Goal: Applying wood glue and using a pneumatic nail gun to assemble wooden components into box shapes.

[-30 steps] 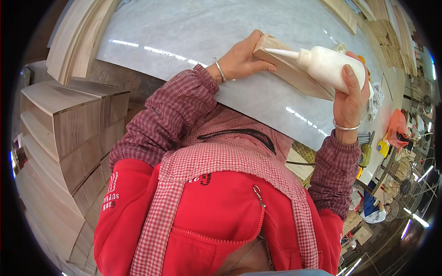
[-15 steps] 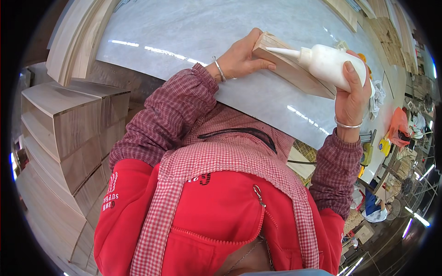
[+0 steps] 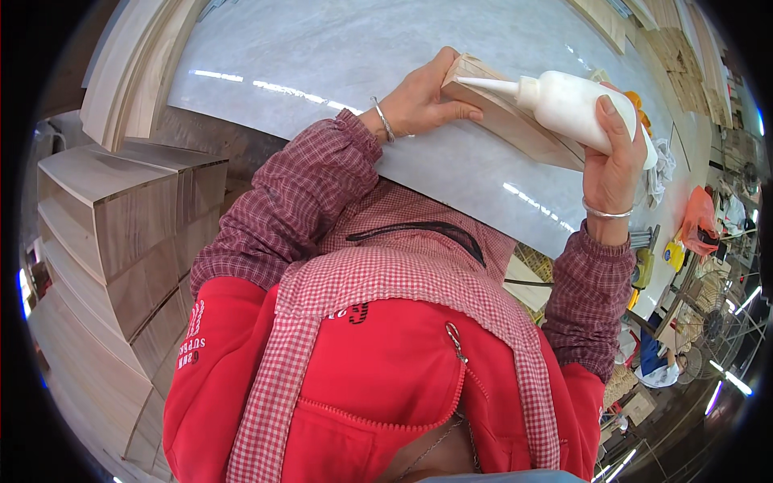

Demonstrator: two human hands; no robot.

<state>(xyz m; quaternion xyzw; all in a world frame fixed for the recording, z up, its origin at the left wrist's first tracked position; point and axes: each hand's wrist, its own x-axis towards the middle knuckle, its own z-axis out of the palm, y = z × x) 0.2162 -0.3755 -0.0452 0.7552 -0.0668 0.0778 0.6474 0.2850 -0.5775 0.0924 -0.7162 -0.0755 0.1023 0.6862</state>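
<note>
My left hand (image 3: pixel 431 97) grips the left end of a pale wooden board (image 3: pixel 515 129) above the table, thumb on the near face and fingers behind it. In my right hand (image 3: pixel 613 157) is a white squeeze bottle (image 3: pixel 568 105) with a long tapered nozzle, lying almost level and aimed left. The nozzle tip (image 3: pixel 467 80) is at the board's left end, over its upper edge; whether it touches the wood I cannot tell. The bottle hides part of the board's upper edge, and the right fingers behind the bottle are mostly hidden.
Smooth grey-white tabletop (image 3: pixel 322 56) lies under my hands. Wooden panels (image 3: pixel 137 72) lean at the left, above a tall stack of wooden pieces (image 3: pixel 133 233). More boards (image 3: pixel 684 56) are piled at the far right. An orange-red bag (image 3: pixel 697 221) and a fan (image 3: pixel 717 322) are at the right.
My right hand and the bottle have shifted slightly, the nozzle tip moving a little left and up toward the board's end corner. The left hand and board stay almost still.
</note>
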